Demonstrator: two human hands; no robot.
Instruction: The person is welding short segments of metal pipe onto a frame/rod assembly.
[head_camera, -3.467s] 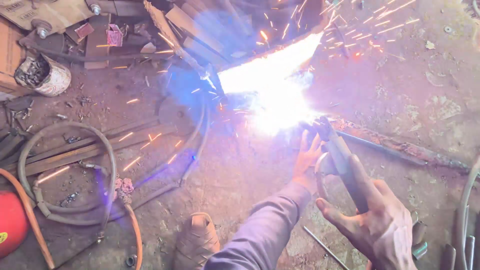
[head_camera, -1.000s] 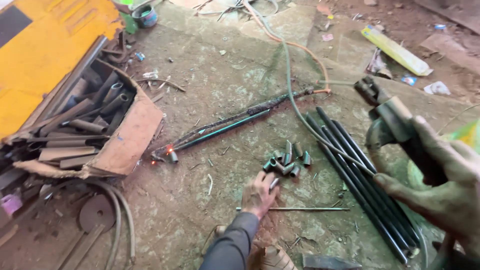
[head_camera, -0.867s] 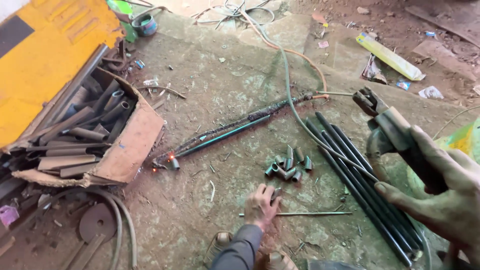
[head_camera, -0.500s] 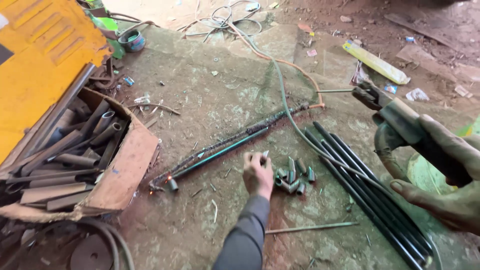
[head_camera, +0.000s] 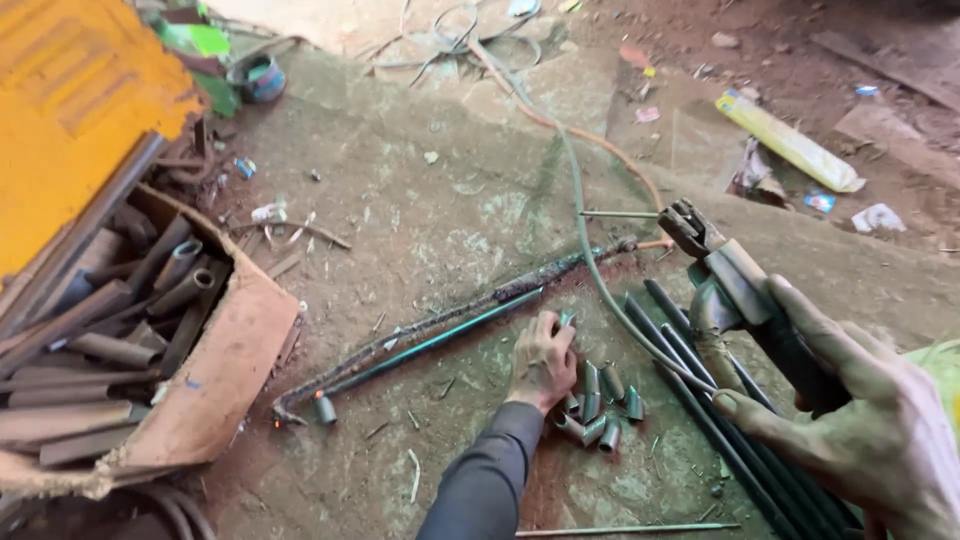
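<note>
The left hand (head_camera: 543, 362) has its fingers (head_camera: 562, 335) curled around one short grey tube piece (head_camera: 566, 321), lifted just above the heap of short tube pieces (head_camera: 597, 405). That heap lies on the concrete floor (head_camera: 430, 200) right beside the hand; about seven cut pieces can be counted in it, some overlapping, so the count is rough. One more stray tube piece (head_camera: 325, 408) lies well to the left of the heap, at the end of a long welded rod assembly (head_camera: 440, 335) that runs diagonally past the hand.

The right hand (head_camera: 850, 420) is wrapped tightly around the handle of one electrode holder (head_camera: 735, 280), its fingers closed on the grip; a thin welding rod (head_camera: 620, 214) sticks out of the clamp, up and to the right of the heap. Just right of the heap lies a bundle of about five long dark bars (head_camera: 720, 420). One thin loose rod (head_camera: 630, 528) lies below the heap. Far to the left of the heap, one torn cardboard box (head_camera: 215, 370) holds many rusty pipes (head_camera: 130, 310), with a yellow machine (head_camera: 70, 120) behind it.
</note>
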